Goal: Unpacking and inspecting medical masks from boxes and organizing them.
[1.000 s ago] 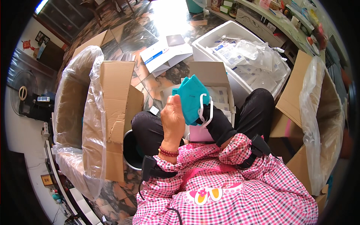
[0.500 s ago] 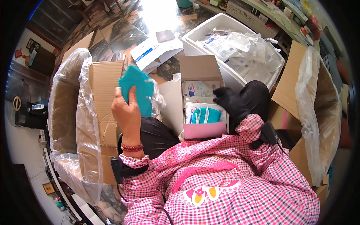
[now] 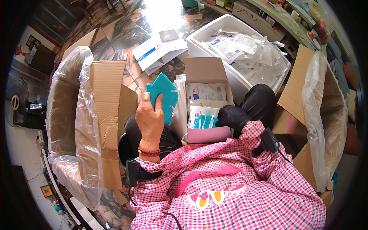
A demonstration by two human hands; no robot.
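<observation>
My bare left hand [image 3: 150,119] is closed around a small stack of teal folded face masks [image 3: 165,96], held up left of the small carton. White ear loops hang at the stack's right side. In a black glove, my right hand [image 3: 233,119] reaches into the small carton [image 3: 209,135], its fingers curled at the right end of another teal face mask [image 3: 207,121] with white loops. The fingertips are partly hidden there. Behind that mask, white printed plastic packets [image 3: 207,92] fill the carton. Its brown flap [image 3: 205,67] stands up at the back.
Large cartons lined with clear plastic stand at left [image 3: 109,99] and right [image 3: 295,84]. A white foam box [image 3: 245,23] of packets sits at the back right. Left of it, a white folded carton [image 3: 157,51] lies on the tiled floor.
My left hand has moved right with the stack of face masks, nearer the small carton. My right hand has come down and left from the carton's right edge to the teal mask inside.
</observation>
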